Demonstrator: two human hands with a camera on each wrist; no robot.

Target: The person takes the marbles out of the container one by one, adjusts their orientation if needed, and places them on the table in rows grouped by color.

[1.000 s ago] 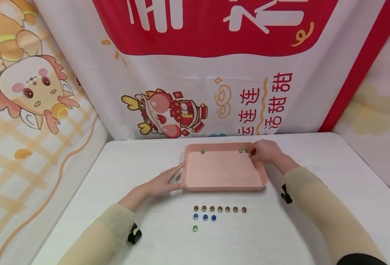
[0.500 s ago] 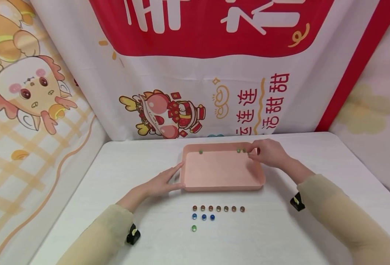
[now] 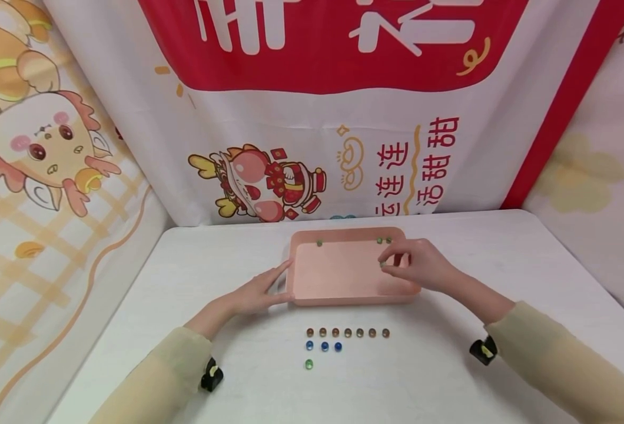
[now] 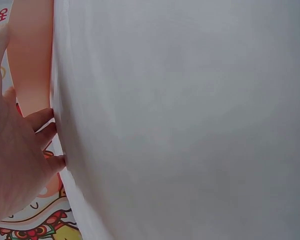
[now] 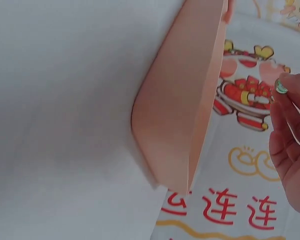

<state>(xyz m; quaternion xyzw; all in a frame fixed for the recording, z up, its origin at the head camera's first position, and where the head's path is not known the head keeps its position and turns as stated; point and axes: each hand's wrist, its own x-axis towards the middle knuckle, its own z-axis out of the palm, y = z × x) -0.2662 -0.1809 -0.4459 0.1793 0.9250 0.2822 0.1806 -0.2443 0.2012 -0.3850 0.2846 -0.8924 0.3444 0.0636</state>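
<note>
Between thumb and fingertips my right hand [image 3: 418, 265] pinches a green marble [image 5: 281, 87], held above the right part of a pink tray [image 3: 338, 277]. My left hand [image 3: 254, 294] rests against the tray's left side with thumb and fingers spread; in the left wrist view its fingertips [image 4: 55, 162] touch the table beside the tray's wall. Inside the tray, along the far wall, lie a lone green marble [image 3: 319, 242] at the left and two green marbles [image 3: 384, 240] near the right corner.
In front of the tray, a row of several brownish marbles [image 3: 348, 333] lies on the white table [image 3: 227, 247]. Nearer come three blue marbles [image 3: 325, 347] and a single green marble [image 3: 309, 364]. A printed cloth [image 3: 312, 147] hangs behind the table.
My right hand has lifted from the tray's far right corner and moved toward me and slightly left, bringing a green marble with it. The left hand stays at the tray's side.
</note>
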